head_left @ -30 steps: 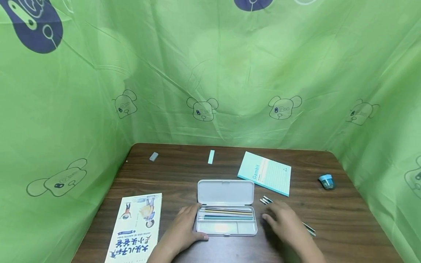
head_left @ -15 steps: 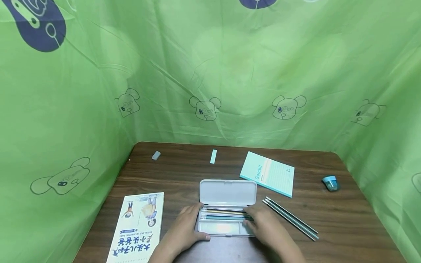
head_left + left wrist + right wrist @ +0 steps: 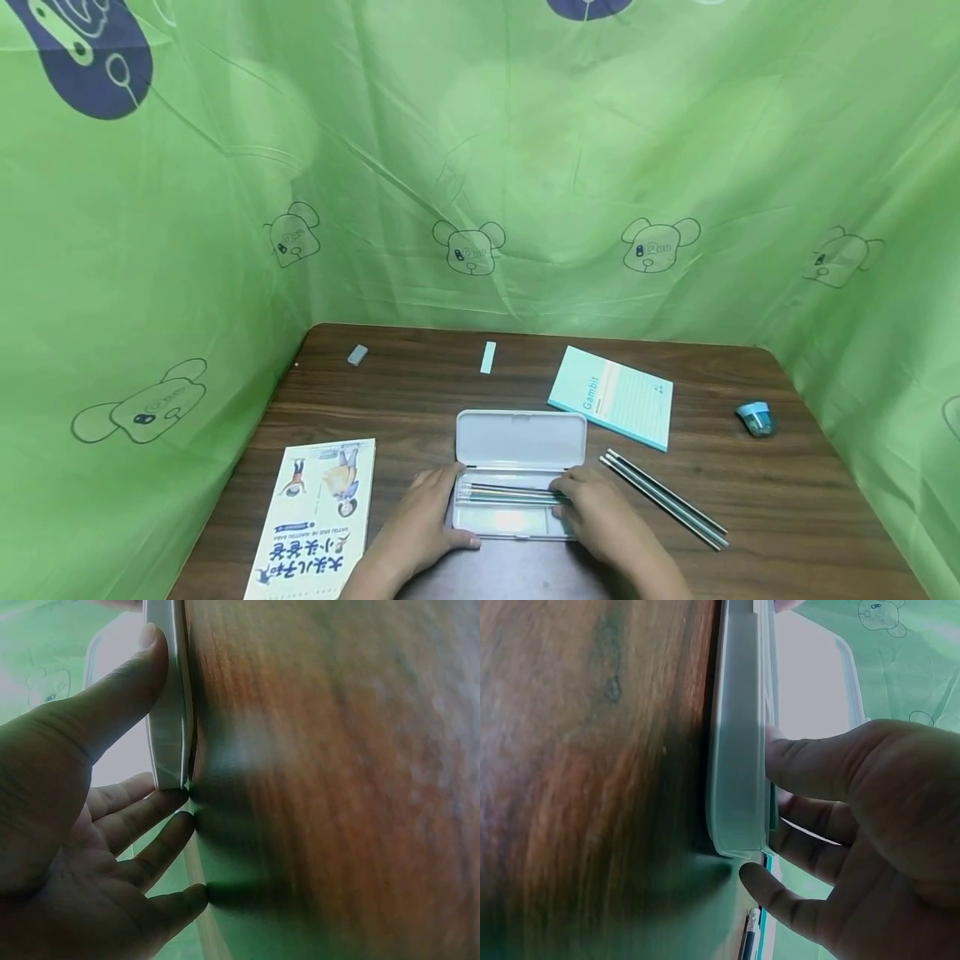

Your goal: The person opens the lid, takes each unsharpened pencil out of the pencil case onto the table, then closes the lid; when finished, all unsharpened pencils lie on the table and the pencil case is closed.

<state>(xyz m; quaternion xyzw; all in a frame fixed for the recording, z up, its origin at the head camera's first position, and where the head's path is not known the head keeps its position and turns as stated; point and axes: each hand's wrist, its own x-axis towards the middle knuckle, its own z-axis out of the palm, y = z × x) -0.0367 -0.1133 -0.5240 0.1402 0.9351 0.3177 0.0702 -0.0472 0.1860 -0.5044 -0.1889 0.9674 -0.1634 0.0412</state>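
Observation:
An open white pencil case [image 3: 517,525] lies on the table, its lid [image 3: 521,439] tipped back. My left hand [image 3: 418,523] grips its left end; in the left wrist view the thumb [image 3: 142,675] presses the near side and the other fingers spread around the end. Inside the case, a bunch of pencils [image 3: 506,495] lies lengthwise, close together. My right hand [image 3: 600,515] reaches over the right end and pinches the pencils' ends between thumb and fingers; its fingertips are partly hidden inside the case. More pencils [image 3: 663,500] lie slanted on the table, right of that hand.
A light blue notebook [image 3: 611,396] lies behind the case, a blue sharpener [image 3: 756,418] far right. At the back are an eraser [image 3: 357,355] and a pale strip [image 3: 488,357]. A picture book [image 3: 311,521] lies at left. Green cloth [image 3: 480,167] surrounds the table.
My right hand has moved left from the loose pencils on the table into the case. Inside, the spread pencils have been drawn together toward the near side. My left hand keeps its place.

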